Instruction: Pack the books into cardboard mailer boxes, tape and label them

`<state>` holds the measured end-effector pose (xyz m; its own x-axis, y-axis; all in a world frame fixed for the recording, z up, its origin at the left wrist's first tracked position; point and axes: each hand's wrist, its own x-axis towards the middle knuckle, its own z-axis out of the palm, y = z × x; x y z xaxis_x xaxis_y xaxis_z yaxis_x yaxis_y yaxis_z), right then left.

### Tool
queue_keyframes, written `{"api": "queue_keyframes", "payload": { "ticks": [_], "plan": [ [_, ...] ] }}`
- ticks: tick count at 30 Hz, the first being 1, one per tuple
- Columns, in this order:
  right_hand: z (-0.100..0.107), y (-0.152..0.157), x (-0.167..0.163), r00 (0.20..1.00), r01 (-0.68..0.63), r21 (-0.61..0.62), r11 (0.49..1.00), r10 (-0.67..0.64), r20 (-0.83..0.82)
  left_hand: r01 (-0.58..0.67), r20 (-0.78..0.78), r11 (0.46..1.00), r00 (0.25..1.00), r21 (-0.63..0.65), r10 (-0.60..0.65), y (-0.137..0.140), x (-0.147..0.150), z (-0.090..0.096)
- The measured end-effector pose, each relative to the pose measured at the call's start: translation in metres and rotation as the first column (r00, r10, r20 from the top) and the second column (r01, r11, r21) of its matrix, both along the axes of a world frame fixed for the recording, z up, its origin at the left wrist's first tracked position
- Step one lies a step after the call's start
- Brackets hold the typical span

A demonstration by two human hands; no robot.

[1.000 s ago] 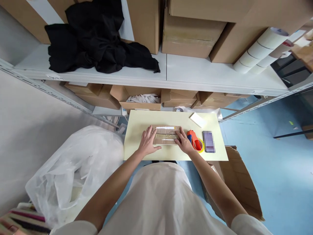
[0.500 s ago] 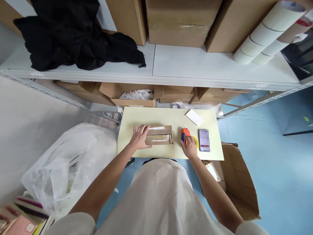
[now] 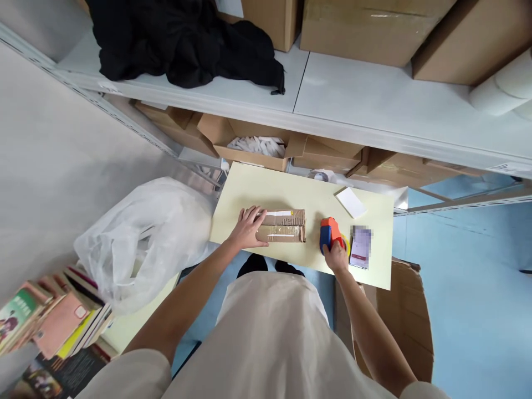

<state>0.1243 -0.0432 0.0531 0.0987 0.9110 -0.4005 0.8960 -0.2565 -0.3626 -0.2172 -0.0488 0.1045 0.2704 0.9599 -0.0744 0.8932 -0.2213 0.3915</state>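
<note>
A small cardboard box (image 3: 285,227) with shiny tape across it lies on the pale yellow table (image 3: 253,185). My left hand (image 3: 249,228) rests on its left end, fingers spread over the top. To the right, my right hand (image 3: 336,256) is wrapped round the handle of an orange and blue tape dispenser (image 3: 330,231) with a yellow ring at its side. The dispenser stands apart from the box. Close beside it lies a phone (image 3: 361,247) with its screen lit, and a white rectangular block (image 3: 350,202) sits farther back.
A shelf (image 3: 353,94) crosses behind the table, with black cloth (image 3: 187,50) and cartons on it. Below it stands an open carton of white pieces (image 3: 257,145). A white plastic bag (image 3: 145,238) and stacked books (image 3: 62,321) are at left; a large open carton (image 3: 405,316) is on the floor at right.
My view has turned, so the scene appears rotated. The tape dispenser is now gripped and tilted in my right hand. My left hand stays on the box.
</note>
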Motion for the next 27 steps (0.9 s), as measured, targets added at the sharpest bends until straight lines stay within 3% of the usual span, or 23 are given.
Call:
{"api": "queue_keyframes", "payload": {
  "ticks": [4, 8, 12, 15, 20, 27],
  "plan": [
    [0.046, 0.010, 0.014, 0.960, 0.159, 0.200, 0.967, -0.104, -0.261, 0.018, 0.038, 1.000, 0.999, 0.002, -0.018, 0.009, -0.006, -0.003],
    [0.104, 0.035, -0.013, 0.876, 0.085, 0.350, 0.933, 0.098, -0.473, 0.011, 0.085, 1.000, 0.996, 0.024, -0.013, 0.012, -0.010, -0.006],
    [0.144, 0.059, -0.065, 0.819, -0.064, 0.393, 0.917, 0.273, -0.505, 0.040, 0.116, 0.997, 0.992, 0.059, -0.047, 0.010, -0.013, -0.008],
    [0.152, 0.067, -0.092, 0.820, -0.114, 0.384, 0.916, 0.305, -0.484, 0.057, 0.133, 0.995, 0.989, 0.080, -0.067, 0.008, -0.017, -0.011],
    [0.146, 0.071, -0.107, 0.760, -0.131, 0.310, 0.942, 0.296, -0.578, 0.056, 0.237, 0.989, 0.968, 0.136, -0.088, 0.008, -0.023, -0.022],
    [0.133, 0.080, -0.121, 0.674, -0.177, 0.125, 0.976, 0.213, -0.707, -0.144, 0.511, 0.972, 0.859, 0.183, 0.032, 0.015, -0.025, -0.038]
  ]
}}
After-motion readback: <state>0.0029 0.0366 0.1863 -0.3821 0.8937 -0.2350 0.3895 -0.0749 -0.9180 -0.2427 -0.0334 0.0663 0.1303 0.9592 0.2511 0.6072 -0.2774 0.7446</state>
